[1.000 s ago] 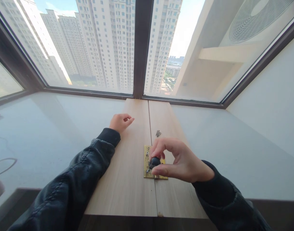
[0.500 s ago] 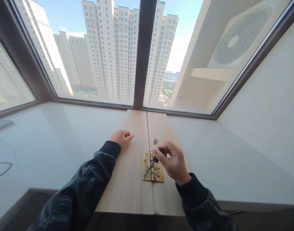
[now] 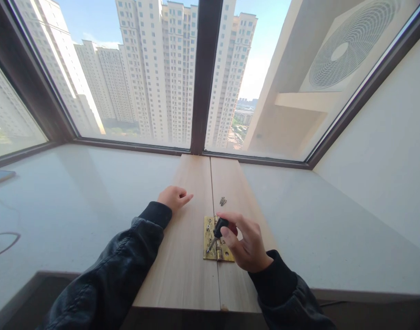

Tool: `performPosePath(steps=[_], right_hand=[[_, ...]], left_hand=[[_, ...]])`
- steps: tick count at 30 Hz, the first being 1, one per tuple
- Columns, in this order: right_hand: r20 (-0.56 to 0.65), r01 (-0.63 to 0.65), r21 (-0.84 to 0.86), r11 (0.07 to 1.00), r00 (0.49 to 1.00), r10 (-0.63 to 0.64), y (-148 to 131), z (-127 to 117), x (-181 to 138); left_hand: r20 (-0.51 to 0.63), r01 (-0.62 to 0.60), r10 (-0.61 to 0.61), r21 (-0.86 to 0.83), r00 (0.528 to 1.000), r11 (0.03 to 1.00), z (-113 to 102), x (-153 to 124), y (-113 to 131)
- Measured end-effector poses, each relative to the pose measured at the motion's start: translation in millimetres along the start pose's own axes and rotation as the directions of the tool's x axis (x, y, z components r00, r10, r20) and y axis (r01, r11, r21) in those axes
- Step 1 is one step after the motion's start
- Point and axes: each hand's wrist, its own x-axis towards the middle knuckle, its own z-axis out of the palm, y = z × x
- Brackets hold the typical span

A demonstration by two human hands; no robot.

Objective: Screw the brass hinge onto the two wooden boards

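A screwdriver (image 3: 220, 227) with a dark handle is gripped by my right hand (image 3: 247, 240). It leans down and left, its tip at the lower left leaf of a worn brass hinge (image 3: 209, 236). The hinge lies across the seam between two pale wooden boards (image 3: 182, 270), partly covered by my right hand. Just beyond it, several loose screws (image 3: 223, 201) rest on the right board. My left hand (image 3: 176, 198) rests on the left board with its fingers curled; I cannot make out anything in them.
The boards lie on a white window sill (image 3: 103, 192) and reach the dark window frame (image 3: 202, 91). At the far left are a flat object (image 3: 2, 177) and a thin cable loop (image 3: 10, 234). A white wall (image 3: 384, 137) stands on the right.
My right hand has shifted a little lower and the screwdriver now stands steeper, its handle turned in my fingers. The tip stays at the hinge's left leaf. My left hand has barely moved.
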Motion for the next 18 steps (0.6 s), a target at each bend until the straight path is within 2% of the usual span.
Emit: performPosePath(steps=[12,18], right_hand=[[-0.006,0.037,-0.021,0.999,0.999,-0.037,-8.1,1.2,2.8],[-0.066,0.085,0.007,0.996,0.994,-0.084,-5.5,-2.4,6.6]], left_hand=[[-0.025,-0.041,0.040,-0.064,0.999,0.997,3.4,0.5,-2.8],[-0.033,-0.044,0.041,-0.085,0.999,0.995,1.1,-1.0,-2.0]])
